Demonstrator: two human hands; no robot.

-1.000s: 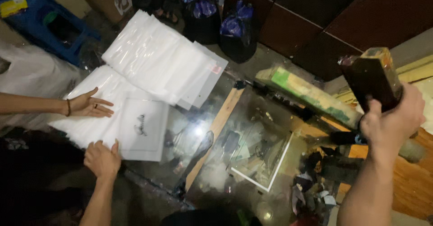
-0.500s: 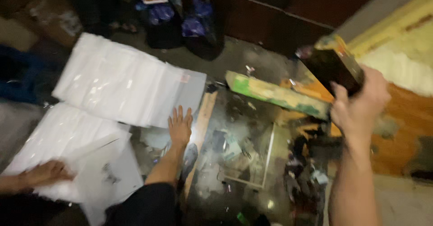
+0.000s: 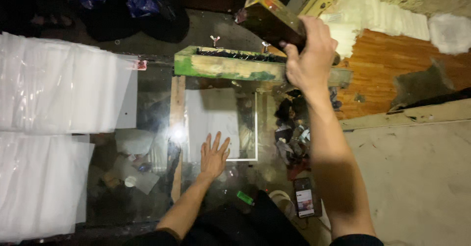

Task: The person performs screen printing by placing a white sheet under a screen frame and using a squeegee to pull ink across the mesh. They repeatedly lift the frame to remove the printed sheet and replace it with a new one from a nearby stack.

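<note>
Glass counter (image 3: pixel 147 123) carries two stacks of clear bags (image 3: pixel 59 94) on its left side. Left hand (image 3: pixel 214 155) lies flat and loose on a white sheet (image 3: pixel 213 113). Right hand (image 3: pixel 310 59) grips a paint-stained block (image 3: pixel 267 15).

The left hand (image 3: pixel 214 155) is now lying flat, fingers spread, on the near edge of a white sheet (image 3: pixel 212 121) that is sitting inside the white-outlined frame on the glass counter (image 3: pixel 147 113); half a second ago it was pressing on the bare glass beside the wooden strip (image 3: pixel 176 128), and before that on a printed sheet further left. The other person's hand, earlier resting on the plastic stacks (image 3: pixel 59 91) at the left, is no longer showing. The right hand (image 3: pixel 310 62) is holding the paint-stained block (image 3: pixel 269 16) nearer the middle now, above the right end of the green trough (image 3: pixel 228 65).
</note>
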